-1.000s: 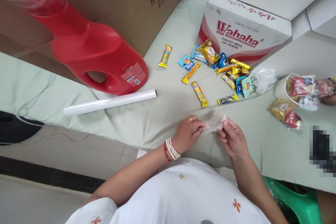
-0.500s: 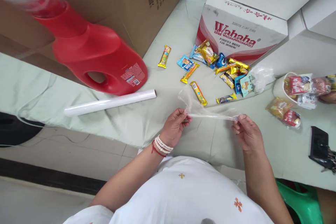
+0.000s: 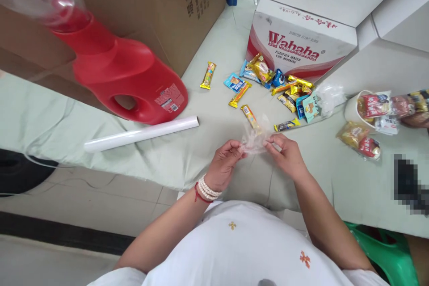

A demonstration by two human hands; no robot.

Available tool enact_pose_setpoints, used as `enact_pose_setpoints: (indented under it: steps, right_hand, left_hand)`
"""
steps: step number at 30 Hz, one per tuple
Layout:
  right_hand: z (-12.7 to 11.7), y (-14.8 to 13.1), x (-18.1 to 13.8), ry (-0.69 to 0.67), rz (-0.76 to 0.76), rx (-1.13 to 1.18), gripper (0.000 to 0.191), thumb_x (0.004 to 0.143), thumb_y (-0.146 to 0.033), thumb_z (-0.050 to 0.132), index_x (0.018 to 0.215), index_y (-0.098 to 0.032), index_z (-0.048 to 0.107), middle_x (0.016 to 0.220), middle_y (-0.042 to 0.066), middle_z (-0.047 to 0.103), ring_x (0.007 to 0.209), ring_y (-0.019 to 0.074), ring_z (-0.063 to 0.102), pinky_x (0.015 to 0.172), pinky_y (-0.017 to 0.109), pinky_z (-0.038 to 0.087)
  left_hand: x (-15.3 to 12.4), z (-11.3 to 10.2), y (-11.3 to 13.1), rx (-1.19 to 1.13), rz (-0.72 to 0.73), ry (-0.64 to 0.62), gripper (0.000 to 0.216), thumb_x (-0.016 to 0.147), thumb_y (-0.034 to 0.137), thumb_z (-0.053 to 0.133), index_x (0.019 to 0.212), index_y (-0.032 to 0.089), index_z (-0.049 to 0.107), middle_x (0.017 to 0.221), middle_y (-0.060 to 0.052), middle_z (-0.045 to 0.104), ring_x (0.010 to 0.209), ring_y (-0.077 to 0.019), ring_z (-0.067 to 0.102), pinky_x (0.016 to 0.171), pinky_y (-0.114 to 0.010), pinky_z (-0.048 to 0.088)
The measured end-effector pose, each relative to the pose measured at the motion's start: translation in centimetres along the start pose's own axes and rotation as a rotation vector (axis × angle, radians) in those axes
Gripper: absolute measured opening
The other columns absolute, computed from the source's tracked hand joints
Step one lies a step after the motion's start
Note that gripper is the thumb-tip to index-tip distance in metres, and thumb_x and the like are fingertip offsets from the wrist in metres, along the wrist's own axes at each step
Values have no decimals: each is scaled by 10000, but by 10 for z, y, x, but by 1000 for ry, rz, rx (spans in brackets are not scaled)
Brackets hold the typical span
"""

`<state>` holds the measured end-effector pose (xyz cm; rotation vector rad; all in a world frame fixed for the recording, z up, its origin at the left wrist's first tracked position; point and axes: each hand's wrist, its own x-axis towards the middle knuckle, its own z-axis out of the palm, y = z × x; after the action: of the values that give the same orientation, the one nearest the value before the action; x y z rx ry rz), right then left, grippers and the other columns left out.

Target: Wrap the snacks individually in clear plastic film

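Note:
Between my hands is a thin clear plastic bag (image 3: 256, 139), crumpled and gathered. My left hand (image 3: 225, 161), with beads on the wrist, pinches its left side. On its right side, my right hand (image 3: 284, 152) pinches it between thumb and fingers. Just beyond the bag lies a yellow-wrapped snack bar (image 3: 248, 115), its near end seen through the plastic. A dark-and-yellow snack bar (image 3: 286, 125) rests close to my right fingertips. Farther back are a blue snack packet (image 3: 233, 82) and another yellow snack bar (image 3: 208, 75).
A red detergent bottle (image 3: 134, 80) stands at left by a large cardboard box (image 3: 144, 13), with a white roll (image 3: 142, 134) before it. Several wrapped snacks lie against a Wahaha water carton (image 3: 298, 40). At right are a white cup (image 3: 351, 109) of snacks and a green stool (image 3: 385, 254).
My right hand has moved left, toward my left hand. The bag, stretched out between them before, is now bunched up in a shorter span. My left hand has hardly moved.

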<state>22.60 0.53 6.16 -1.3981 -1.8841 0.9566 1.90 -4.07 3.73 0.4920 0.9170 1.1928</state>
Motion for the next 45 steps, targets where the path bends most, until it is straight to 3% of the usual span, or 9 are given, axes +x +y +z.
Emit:
enact_pose_setpoints:
  steps: [4, 9, 14, 21, 30, 33, 37, 42, 45]
  right_hand:
    - [-4, 9, 3, 73, 211, 169, 296, 920, -515, 637, 981, -231, 693, 913, 33, 699, 794, 204, 623, 723, 339, 500]
    - [-16, -17, -27, 517, 64, -136, 188, 919, -436, 664, 918, -250, 636, 954, 47, 645, 941, 247, 606, 891, 403, 475]
    - [13, -41, -35, 172, -8, -19, 308, 1025, -476, 494, 952, -259, 700, 909, 60, 656, 918, 253, 594, 838, 397, 462]
    - [55, -42, -15, 188, -64, -122, 196, 984, -347, 586, 892, -219, 703, 892, 59, 626, 923, 235, 545, 873, 399, 457]
    - [-24, -50, -52, -37, 435, 938, 254, 832, -375, 774, 741, -202, 610, 966, 36, 665, 723, 163, 675, 658, 326, 607]
    - [-56, -41, -57, -134, 543, 1039, 226, 791, -361, 809, 801, -202, 650, 759, -2, 642, 402, 72, 491, 371, 210, 459]
    - [-71, -10, -38, 5, 562, 875, 311, 711, -373, 873, 738, -183, 629, 759, -3, 651, 428, 49, 477, 399, 189, 470]
    - [-48, 24, -12, 68, 598, 594, 402, 632, -462, 927, 726, -182, 653, 755, 4, 672, 677, 119, 639, 622, 219, 576]
    - [-38, 27, -11, 10, 596, 655, 414, 639, -485, 927, 753, -189, 663, 776, 5, 694, 710, 134, 675, 663, 240, 593]
  left_hand:
    - [0, -6, -1, -14, 39, 85, 395, 687, 474, 911, 846, 191, 685, 794, 20, 689, 759, -106, 619, 782, -260, 512]
    - [0, -5, -5, -10, 56, 118, 374, 719, 478, 887, 860, 195, 686, 869, -9, 736, 866, -145, 670, 863, -300, 527]
    - [-4, 1, -13, 168, 153, 83, 293, 769, 452, 849, 850, 196, 733, 880, -26, 750, 893, -168, 674, 900, -316, 516]
    - [-3, 8, -13, 49, 68, 128, 404, 806, 587, 757, 832, 189, 691, 879, -26, 718, 876, -182, 674, 811, -313, 552]
    - [-16, 1, 29, -98, -23, 216, 491, 724, 524, 859, 814, 212, 490, 796, 54, 636, 599, -75, 620, 523, -172, 493]
    - [-20, -9, 47, 41, -68, 130, 454, 795, 529, 802, 817, 213, 477, 672, 93, 503, 404, -8, 342, 362, -118, 261]
    - [4, -30, 54, 378, -95, 56, 366, 852, 509, 699, 801, 211, 495, 627, 82, 417, 422, -44, 312, 375, -161, 265]
    - [21, -36, 38, 1096, 533, 352, 341, 813, 291, 643, 1134, 186, 601, 1074, -110, 634, 991, -253, 641, 844, -425, 556]
    - [15, -26, 26, 1413, 894, -137, 496, 814, 166, 555, 1300, 249, 610, 1338, -118, 623, 1360, -296, 505, 1189, -565, 316]
